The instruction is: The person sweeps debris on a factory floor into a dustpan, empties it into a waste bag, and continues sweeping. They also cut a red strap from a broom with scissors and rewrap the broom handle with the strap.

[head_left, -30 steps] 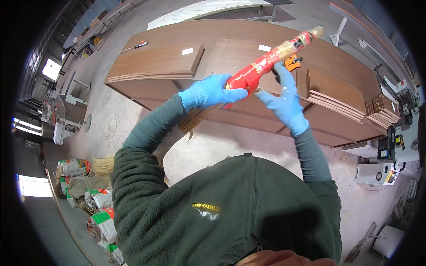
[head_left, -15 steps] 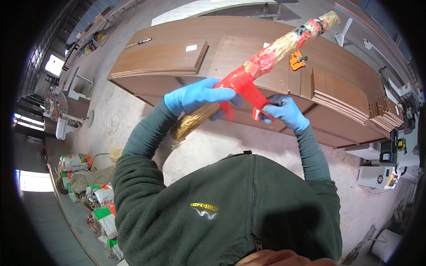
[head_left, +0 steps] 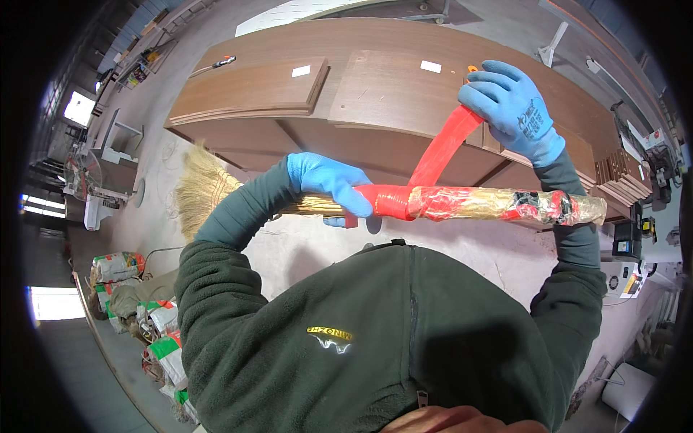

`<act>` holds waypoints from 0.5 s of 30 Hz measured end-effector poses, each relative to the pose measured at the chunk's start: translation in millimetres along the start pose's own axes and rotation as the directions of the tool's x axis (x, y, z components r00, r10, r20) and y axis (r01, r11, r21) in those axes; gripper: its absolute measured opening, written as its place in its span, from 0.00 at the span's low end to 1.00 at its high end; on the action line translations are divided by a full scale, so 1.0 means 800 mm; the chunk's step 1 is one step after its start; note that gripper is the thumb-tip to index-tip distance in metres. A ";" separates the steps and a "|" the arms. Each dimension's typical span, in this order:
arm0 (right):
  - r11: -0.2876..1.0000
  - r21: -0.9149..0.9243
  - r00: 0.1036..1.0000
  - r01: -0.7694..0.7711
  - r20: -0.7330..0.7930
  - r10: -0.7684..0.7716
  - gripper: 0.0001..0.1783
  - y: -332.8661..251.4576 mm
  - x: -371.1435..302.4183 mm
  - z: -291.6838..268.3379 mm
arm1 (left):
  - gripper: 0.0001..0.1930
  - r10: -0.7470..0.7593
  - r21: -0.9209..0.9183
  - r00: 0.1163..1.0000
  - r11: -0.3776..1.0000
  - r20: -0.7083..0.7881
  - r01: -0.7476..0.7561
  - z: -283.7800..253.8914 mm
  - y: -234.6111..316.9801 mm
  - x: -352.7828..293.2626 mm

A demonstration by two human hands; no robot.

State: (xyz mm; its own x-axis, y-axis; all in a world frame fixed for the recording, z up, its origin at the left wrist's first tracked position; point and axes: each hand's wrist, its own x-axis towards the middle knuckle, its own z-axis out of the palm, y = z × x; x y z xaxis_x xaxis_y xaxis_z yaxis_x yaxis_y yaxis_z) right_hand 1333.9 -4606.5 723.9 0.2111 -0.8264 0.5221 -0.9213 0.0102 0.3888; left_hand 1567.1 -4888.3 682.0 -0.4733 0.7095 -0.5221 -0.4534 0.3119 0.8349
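A straw broom (head_left: pixel 473 204) lies level across the front of my body, its bristle head (head_left: pixel 203 186) fanning out at the left beyond my left forearm. Old red and gold wrapping with black patches covers the handle's right part. My left hand (head_left: pixel 328 180), in a blue glove, is closed round the broom where red tape begins. From the handle a flat strip of red tape (head_left: pixel 442 155) runs up to my right hand (head_left: pixel 514 112). That gloved hand pinches the strip above the broom; its other fingers stick up. Whether a roll is behind the palm is hidden.
Beyond my hands stands a long brown workbench (head_left: pixel 390 36) with stacked brown panels (head_left: pixel 249 90) on it. A small tool (head_left: pixel 216 65) lies at its far left. Several filled bags (head_left: pixel 166 353) are piled at the left; machines (head_left: pixel 632 278) stand at the right.
The broom has swung from a slant to level. My right hand has gone up and to the right with the strip, which now stretches upward. My left hand still grips the broom.
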 end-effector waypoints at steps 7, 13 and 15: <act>0.954 -0.224 0.980 0.197 0.009 -0.200 0.19 0.006 0.011 -0.070 | 0.33 0.080 -0.050 0.979 0.996 0.189 -0.072 -0.019 -0.020 0.013; 0.932 -0.262 0.965 0.251 -0.004 -0.261 0.21 0.027 0.020 -0.087 | 0.31 -0.121 0.032 0.979 0.993 0.166 0.117 -0.019 -0.003 0.030; 0.934 -0.232 0.962 0.273 0.041 -0.271 0.21 0.022 0.027 -0.091 | 0.30 -0.204 0.202 0.979 0.959 0.011 0.198 -0.025 0.004 0.041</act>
State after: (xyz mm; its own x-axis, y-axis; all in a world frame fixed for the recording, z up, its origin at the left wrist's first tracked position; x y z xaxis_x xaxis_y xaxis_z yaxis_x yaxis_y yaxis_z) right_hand 1345.8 -4583.0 797.4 0.4393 -0.8206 0.3655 -0.7268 -0.0855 0.6815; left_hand 1535.1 -4876.9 664.4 -0.3619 0.6379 -0.6797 -0.3758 0.5674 0.7326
